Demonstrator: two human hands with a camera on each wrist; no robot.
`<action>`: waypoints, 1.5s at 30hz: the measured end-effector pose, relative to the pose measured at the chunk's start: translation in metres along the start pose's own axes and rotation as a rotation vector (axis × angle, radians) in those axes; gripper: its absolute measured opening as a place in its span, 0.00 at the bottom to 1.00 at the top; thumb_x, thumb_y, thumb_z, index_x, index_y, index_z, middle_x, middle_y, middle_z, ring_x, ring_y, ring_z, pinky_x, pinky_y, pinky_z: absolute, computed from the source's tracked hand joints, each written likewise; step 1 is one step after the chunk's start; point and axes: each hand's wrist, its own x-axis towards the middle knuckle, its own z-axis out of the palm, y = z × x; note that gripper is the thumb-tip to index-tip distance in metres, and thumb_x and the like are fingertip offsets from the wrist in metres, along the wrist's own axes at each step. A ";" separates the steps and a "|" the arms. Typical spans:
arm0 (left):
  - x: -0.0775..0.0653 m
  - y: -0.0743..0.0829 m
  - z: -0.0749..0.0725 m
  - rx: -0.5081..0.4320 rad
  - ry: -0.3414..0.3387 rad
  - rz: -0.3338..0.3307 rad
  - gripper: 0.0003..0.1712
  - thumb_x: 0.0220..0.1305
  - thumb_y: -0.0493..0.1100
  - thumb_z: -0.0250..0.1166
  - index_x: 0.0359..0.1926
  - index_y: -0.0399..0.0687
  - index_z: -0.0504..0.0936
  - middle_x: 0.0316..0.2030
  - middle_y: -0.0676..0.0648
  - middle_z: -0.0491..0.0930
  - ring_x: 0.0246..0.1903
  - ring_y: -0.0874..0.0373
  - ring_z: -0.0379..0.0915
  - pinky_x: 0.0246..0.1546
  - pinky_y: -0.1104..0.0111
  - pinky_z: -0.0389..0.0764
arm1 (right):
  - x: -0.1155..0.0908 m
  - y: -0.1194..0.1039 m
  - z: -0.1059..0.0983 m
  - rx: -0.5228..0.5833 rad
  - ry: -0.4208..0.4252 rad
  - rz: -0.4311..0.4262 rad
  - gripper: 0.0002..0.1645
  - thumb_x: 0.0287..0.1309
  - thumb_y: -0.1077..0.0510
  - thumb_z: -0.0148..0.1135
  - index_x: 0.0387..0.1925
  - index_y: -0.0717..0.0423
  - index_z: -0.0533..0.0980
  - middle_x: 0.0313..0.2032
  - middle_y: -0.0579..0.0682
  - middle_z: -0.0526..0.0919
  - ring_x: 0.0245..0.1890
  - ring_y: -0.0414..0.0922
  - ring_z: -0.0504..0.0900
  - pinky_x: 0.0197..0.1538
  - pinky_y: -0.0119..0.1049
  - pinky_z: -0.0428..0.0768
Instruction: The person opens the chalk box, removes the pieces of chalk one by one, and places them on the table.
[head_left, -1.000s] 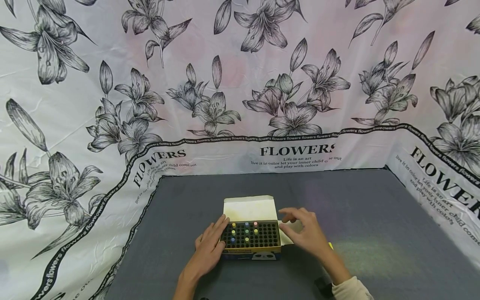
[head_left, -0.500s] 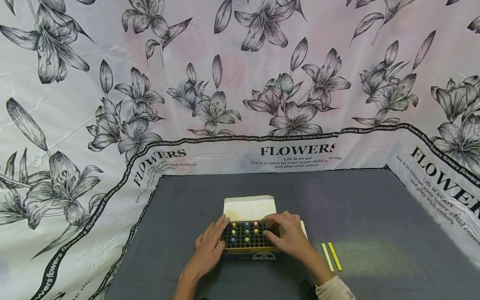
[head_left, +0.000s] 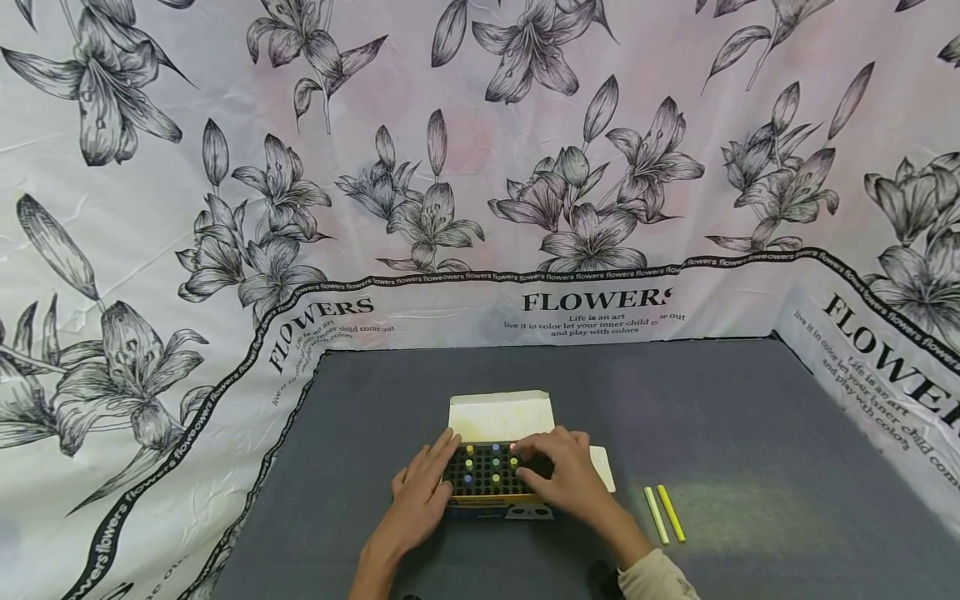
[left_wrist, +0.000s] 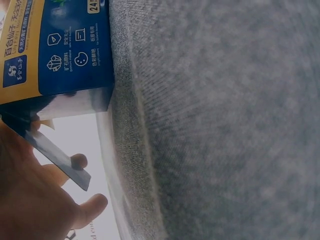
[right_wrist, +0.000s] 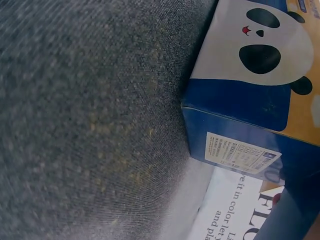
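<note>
A blue-and-yellow chalk box (head_left: 487, 512), with a panda on its front, stands with its lid (head_left: 500, 417) raised at the back. Inside is a black holed insert (head_left: 480, 479) carrying several coloured chalks, among them a blue chalk (head_left: 468, 479). My left hand (head_left: 417, 492) rests along the box's left side, fingers extended; the left wrist view has that hand (left_wrist: 35, 195) by a side flap (left_wrist: 60, 157). Over the right part of the insert, my right hand (head_left: 566, 471) is bent, thumb and forefinger apart on either side of a yellow chalk (head_left: 514, 462). It hides the right-hand holes.
On the grey table (head_left: 712, 433), right of the box, lie a pale chalk stick (head_left: 656, 515) and a yellow chalk stick (head_left: 671, 513), side by side. Another box flap (head_left: 602, 468) sticks out rightward. Flower-printed cloth (head_left: 420, 312) surrounds the table at the back and sides.
My right hand has come leftward from beside the box to over the insert, uncovering the two chalk sticks on the table. The left hand stays at the box's left side.
</note>
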 end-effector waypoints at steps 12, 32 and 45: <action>0.000 0.000 0.000 -0.003 -0.004 -0.008 0.36 0.75 0.39 0.45 0.80 0.65 0.56 0.81 0.54 0.50 0.79 0.35 0.44 0.66 0.29 0.41 | 0.002 -0.006 0.006 -0.057 0.000 0.063 0.16 0.47 0.57 0.80 0.40 0.46 0.88 0.34 0.40 0.86 0.34 0.35 0.69 0.49 0.49 0.59; 0.000 0.002 0.000 -0.014 0.003 0.013 0.36 0.75 0.37 0.44 0.80 0.63 0.57 0.81 0.52 0.51 0.79 0.32 0.44 0.63 0.26 0.41 | 0.003 -0.013 0.010 -0.110 0.019 0.092 0.12 0.47 0.59 0.79 0.36 0.46 0.87 0.34 0.42 0.87 0.36 0.40 0.71 0.48 0.51 0.61; 0.000 0.000 0.000 -0.018 -0.011 -0.005 0.36 0.75 0.38 0.45 0.80 0.65 0.56 0.81 0.55 0.50 0.79 0.35 0.43 0.65 0.29 0.41 | 0.001 -0.008 0.009 0.036 0.051 0.072 0.13 0.51 0.60 0.77 0.40 0.48 0.86 0.32 0.39 0.86 0.33 0.37 0.70 0.49 0.48 0.54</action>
